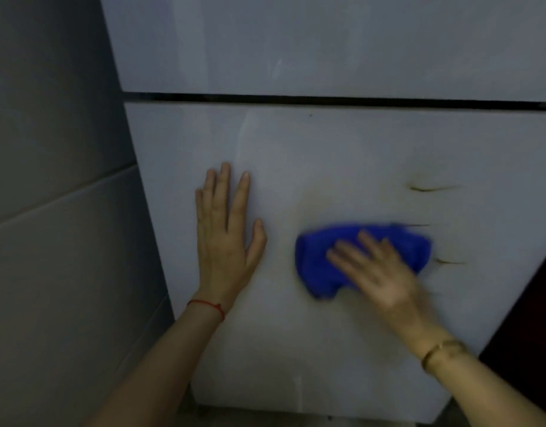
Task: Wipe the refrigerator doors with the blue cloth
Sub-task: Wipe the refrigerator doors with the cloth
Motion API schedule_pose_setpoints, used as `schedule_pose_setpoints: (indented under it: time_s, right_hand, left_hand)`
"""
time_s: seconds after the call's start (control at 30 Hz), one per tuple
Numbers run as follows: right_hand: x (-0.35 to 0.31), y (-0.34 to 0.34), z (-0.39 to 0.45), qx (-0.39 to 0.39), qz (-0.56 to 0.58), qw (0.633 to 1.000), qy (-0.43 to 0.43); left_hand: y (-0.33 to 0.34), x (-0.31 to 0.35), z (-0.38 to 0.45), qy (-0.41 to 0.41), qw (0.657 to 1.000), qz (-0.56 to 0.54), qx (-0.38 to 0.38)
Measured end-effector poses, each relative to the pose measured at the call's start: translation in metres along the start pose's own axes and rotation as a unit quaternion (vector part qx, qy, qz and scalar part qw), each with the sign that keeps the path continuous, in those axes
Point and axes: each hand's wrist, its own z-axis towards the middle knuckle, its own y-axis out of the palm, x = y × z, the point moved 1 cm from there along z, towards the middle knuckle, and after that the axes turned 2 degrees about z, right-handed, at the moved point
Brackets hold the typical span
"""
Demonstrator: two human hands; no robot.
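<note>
Crumpled bright-blue cloth (pixel 358 257) pressed to the pale lower refrigerator door (pixel 342 155).

Your right hand (pixel 379 272) lies on top of the cloth with its fingers spread flat, pinning it against the door rather than clenching it; the cloth extends beyond the fingertips and to both sides of the hand, and both are motion-blurred. Thin dark streaks (pixel 432 188) mark the door above and to the right of this hand. Your left hand (pixel 225 232) rests flat and empty on the same door, to the left of the cloth and apart from it, fingers extended upward; a thin red string bracelet (pixel 207 306) circles its wrist. A dark horizontal gap (pixel 327 100) above both hands separates the lower door from the pale upper door (pixel 296 41). Grey wall tiles (pixel 56 180) stand left of the left hand.
</note>
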Motion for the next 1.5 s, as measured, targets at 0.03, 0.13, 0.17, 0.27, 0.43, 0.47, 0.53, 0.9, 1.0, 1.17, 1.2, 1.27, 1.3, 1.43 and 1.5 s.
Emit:
schedule_pose_setpoints:
  time_s: [0.03, 0.13, 0.17, 0.27, 0.43, 0.47, 0.53, 0.9, 1.0, 1.17, 1.2, 1.27, 1.3, 1.43, 1.5]
  right_hand:
    - [0.015, -0.013, 0.025, 0.050, 0.016, 0.997, 0.058]
    - [0.052, -0.046, 0.096, 0.198, 0.097, 0.952, 0.212]
    - [0.052, -0.047, 0.103, 0.208, 0.098, 0.950, 0.213]
    - [0.020, -0.016, 0.059, 0.110, 0.083, 0.986, 0.095]
    - [-0.012, 0.010, -0.054, -0.052, 0.060, 0.997, 0.014]
    - [-0.002, 0.005, -0.049, -0.042, 0.040, 0.998, 0.011]
    - [0.020, -0.013, -0.009, 0.032, 0.044, 0.996, 0.066]
    - [-0.041, 0.037, -0.069, -0.074, 0.091, 0.992, -0.051]
    - [-0.030, 0.032, -0.085, -0.084, 0.057, 0.993, -0.064]
    - [0.018, -0.014, 0.003, 0.099, 0.085, 0.976, 0.177]
    - [0.021, -0.020, 0.024, 0.143, 0.111, 0.958, 0.224]
    - [0.009, -0.014, 0.042, 0.141, 0.116, 0.958, 0.222]
    - [-0.003, -0.002, 0.033, 0.110, 0.103, 0.974, 0.169]
    - [-0.055, 0.049, -0.071, -0.068, 0.072, 0.992, -0.072]
    - [-0.056, 0.045, -0.088, -0.065, 0.072, 0.993, -0.064]
  left_hand:
    - [0.002, 0.002, 0.003, 0.000, 1.000, 0.001, 0.005]
    - [0.008, 0.006, 0.008, -0.011, 0.999, 0.015, 0.027]
    - [0.009, 0.007, 0.008, -0.012, 0.999, 0.016, 0.030]
    - [0.013, 0.005, 0.008, -0.013, 0.999, 0.016, 0.036]
    - [0.017, 0.002, 0.007, 0.002, 0.998, 0.042, 0.053]
    - [0.017, 0.002, 0.007, 0.000, 0.998, 0.044, 0.054]
    - [0.017, 0.003, 0.007, 0.000, 0.998, 0.043, 0.054]
    - [0.016, 0.002, 0.007, 0.002, 0.998, 0.047, 0.043]
    - [0.017, 0.003, 0.007, 0.003, 0.998, 0.054, 0.045]
    - [0.017, 0.003, 0.006, 0.004, 0.996, 0.070, 0.049]
    - [0.017, 0.004, 0.007, 0.004, 0.996, 0.068, 0.049]
    - [0.016, 0.004, 0.006, 0.000, 0.998, 0.057, 0.041]
    - [0.016, 0.004, 0.007, -0.003, 0.998, 0.053, 0.038]
    - [0.015, 0.003, 0.007, -0.002, 0.998, 0.053, 0.038]
    - [0.016, 0.003, 0.006, 0.005, 0.997, 0.058, 0.047]
